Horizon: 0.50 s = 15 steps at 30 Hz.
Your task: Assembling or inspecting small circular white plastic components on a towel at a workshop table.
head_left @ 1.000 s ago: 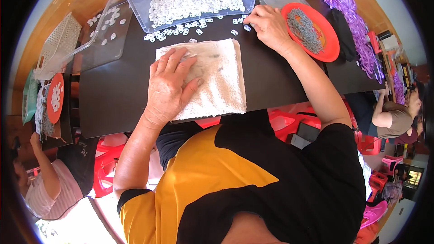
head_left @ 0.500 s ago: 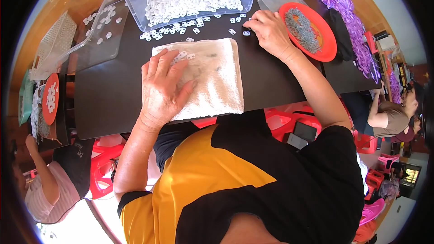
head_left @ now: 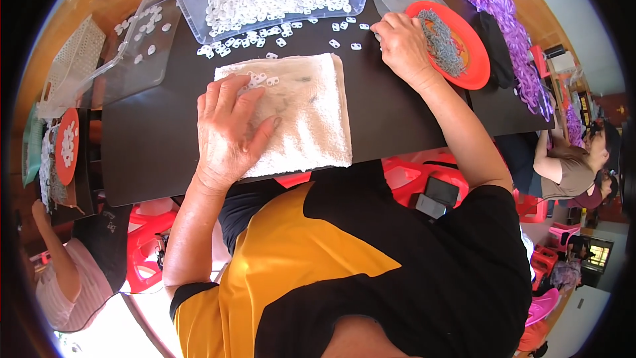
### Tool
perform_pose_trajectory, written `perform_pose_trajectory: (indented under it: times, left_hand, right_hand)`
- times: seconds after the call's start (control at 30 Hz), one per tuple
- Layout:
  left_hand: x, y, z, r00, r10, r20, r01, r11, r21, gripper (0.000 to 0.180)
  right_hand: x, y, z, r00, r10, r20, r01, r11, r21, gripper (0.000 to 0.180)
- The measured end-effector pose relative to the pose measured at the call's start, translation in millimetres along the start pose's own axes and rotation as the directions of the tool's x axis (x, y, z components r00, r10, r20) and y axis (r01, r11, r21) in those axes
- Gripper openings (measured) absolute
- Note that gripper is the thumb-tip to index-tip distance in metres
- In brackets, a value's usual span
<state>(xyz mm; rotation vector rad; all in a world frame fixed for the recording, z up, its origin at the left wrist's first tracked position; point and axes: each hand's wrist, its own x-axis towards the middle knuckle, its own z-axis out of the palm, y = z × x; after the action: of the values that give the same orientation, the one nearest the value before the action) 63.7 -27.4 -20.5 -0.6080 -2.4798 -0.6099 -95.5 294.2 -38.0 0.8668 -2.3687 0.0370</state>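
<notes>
My left hand [head_left: 228,126] lies on a folded cream towel [head_left: 311,122], fingers stretched forward and thumb apart. Small white plastic pieces with two holes [head_left: 264,80] rest on the towel by its fingertips. Two small dark grey bits also lie on the cloth. My right hand [head_left: 404,46] is at the left rim of a red plate [head_left: 474,69] heaped with thin grey metal pieces [head_left: 442,46]. Its fingers curl down toward the table, and whatever is under them is hidden. Several loose white pieces [head_left: 334,44] lie to the left of this hand.
A clear plastic bin [head_left: 189,16] full of white pieces stands behind the towel. A transparent lid [head_left: 149,69] with a few pieces lies left of it. Purple ribbon [head_left: 517,46] and a black cloth [head_left: 495,50] are at the right. Other people sit on both sides.
My right hand has drawn its fingers in and shifted slightly toward the red plate. My left hand stays on the towel. The whole view has shifted a little.
</notes>
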Motion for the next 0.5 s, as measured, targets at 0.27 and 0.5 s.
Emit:
perform_pose_trajectory:
  times: [0.27, 0.5]
  left_hand:
    - [0.4, 0.2, -2.3, 1.0, -0.015, 0.013, 0.015, 1.0, -0.002, 0.041]
    - [-0.5, -0.7, -2.2, 1.0, -0.007, 0.006, 0.007, 1.0, -0.01, 0.04]
  right_hand:
    - [-2.1, 4.6, 2.1, 1.0, 0.021, -0.023, -0.021, 1.0, 0.002, 0.02]
    - [-2.8, 1.9, -4.8, 0.999, 0.015, 0.039, -0.014, 1.0, -0.022, 0.018]
